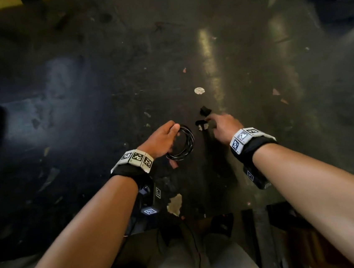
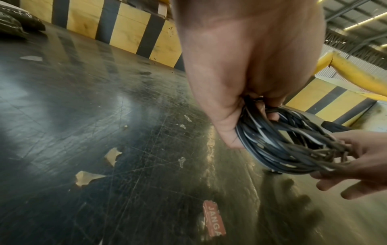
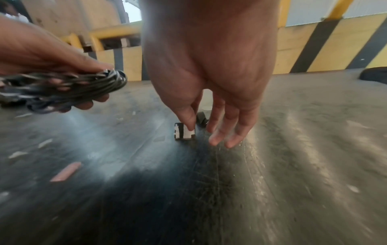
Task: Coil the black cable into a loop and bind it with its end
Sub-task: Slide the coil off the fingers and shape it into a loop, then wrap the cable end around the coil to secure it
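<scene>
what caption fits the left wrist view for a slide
Left hand grips the coiled black cable above a scuffed dark floor.

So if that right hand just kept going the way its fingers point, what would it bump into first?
Most likely the small black-and-white piece on the dark floor; the right hand points down at it, thumb seemingly already touching. A second black piece sits just beyond. Depth is unclear.

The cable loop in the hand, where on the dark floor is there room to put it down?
Bare floor lies left of the left hand, which grips the coiled black cable. More lies right of the right hand. It is crowded ahead of the right hand: two small black pieces and a white disc.
</scene>
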